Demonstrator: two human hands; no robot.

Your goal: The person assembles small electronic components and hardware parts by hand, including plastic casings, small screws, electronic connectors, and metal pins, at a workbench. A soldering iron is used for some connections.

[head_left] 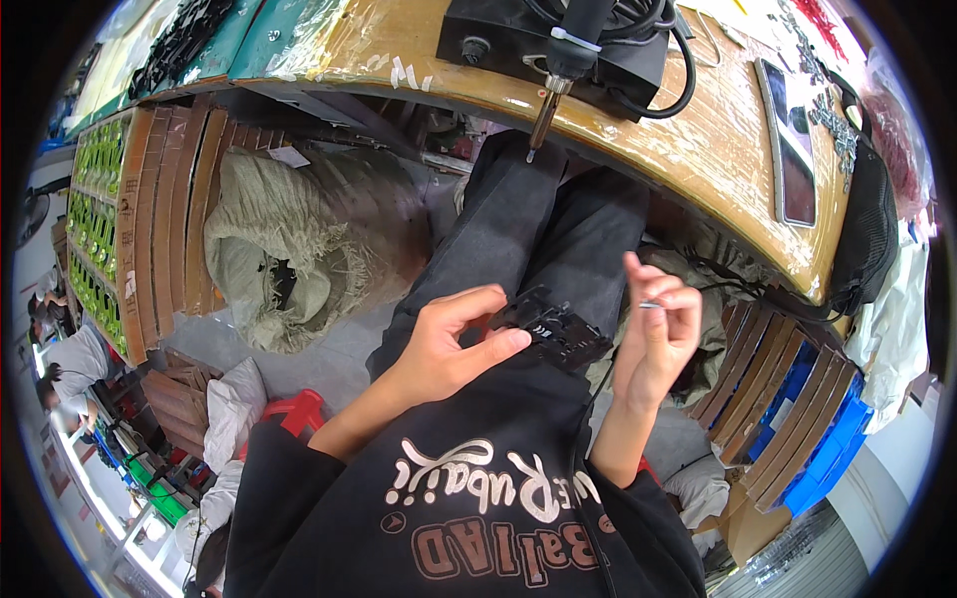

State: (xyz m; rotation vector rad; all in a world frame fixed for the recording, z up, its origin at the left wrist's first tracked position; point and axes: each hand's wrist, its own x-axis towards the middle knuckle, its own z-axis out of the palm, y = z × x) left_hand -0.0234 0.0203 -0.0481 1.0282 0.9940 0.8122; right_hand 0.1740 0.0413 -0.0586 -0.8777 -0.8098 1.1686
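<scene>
Head view: the grip of the left hand (449, 337) is clasping one side of a black openwork plastic part (570, 342), held above dark trousers (488, 229); the grip of the right hand (658, 334) is pinching a small thin silvery piece (650, 305) between thumb and finger, to the part's right and not touching it; loosening of that pinch is posing the chief risk, since so slight a piece could be falling to the grey floor (339, 374) and getting lost; the part, having one side clasped, could be tilting under a push; a black metal-tipped driver-like tool (563, 72) is pointing past the yellow-brown wooden counter (723, 149) toward the knees, where a raised leg could be knocking it.
</scene>
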